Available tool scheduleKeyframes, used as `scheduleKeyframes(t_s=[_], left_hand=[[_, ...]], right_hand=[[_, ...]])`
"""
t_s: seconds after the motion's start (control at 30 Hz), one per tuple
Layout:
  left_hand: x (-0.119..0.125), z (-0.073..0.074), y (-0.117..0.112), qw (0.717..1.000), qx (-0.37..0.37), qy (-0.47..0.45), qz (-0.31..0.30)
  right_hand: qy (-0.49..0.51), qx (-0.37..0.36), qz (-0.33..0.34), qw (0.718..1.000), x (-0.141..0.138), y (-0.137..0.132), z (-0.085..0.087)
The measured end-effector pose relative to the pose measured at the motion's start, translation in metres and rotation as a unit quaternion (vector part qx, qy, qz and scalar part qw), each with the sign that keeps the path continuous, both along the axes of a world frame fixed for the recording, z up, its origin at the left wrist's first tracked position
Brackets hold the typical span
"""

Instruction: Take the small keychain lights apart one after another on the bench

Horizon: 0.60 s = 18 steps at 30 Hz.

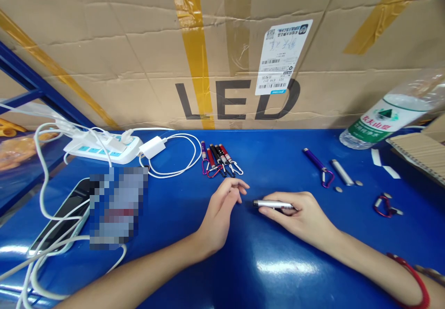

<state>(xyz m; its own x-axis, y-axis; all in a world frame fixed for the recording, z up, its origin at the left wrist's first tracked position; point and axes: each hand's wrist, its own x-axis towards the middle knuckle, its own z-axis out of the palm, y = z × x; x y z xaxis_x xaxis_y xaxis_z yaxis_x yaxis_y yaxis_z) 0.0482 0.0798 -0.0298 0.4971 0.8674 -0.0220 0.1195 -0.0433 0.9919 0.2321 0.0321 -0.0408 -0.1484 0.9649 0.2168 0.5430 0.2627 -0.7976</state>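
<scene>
My right hand [306, 214] is closed around a silver mini flashlight [276, 204], its dark end pointing left. Just left of it, my left hand [222, 211] rests with loosely curved fingers apart and nothing in them. Behind the left hand lies a row of several mini flashlights [217, 157] in purple, red and black, with carabiner clips. To the right of my right hand are a purple mini flashlight [314, 159] with a purple clip, a bare silver tube [342, 172] and small button cells [338, 189]. A red carabiner with a small end piece [384, 206] lies farther right.
A large cardboard box [139, 45] marked LED stands along the back of the blue table [264, 272]. A white power strip [104, 147], tangled cables and a phone [66, 216] beside a pixelated patch occupy the left. At the right are a plastic water bottle [382, 119] and cardboard [420, 147].
</scene>
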Motion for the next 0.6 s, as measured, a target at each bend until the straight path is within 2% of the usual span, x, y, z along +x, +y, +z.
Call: scheduleKeyframes(t_s=[0.6], left_hand=[[0.0007, 0.0009, 0.0009, 1.000, -0.011, 0.005, -0.001]], right_hand=[[-0.012, -0.003, -0.009, 1.000, 0.0013, 0.0005, -0.0015]])
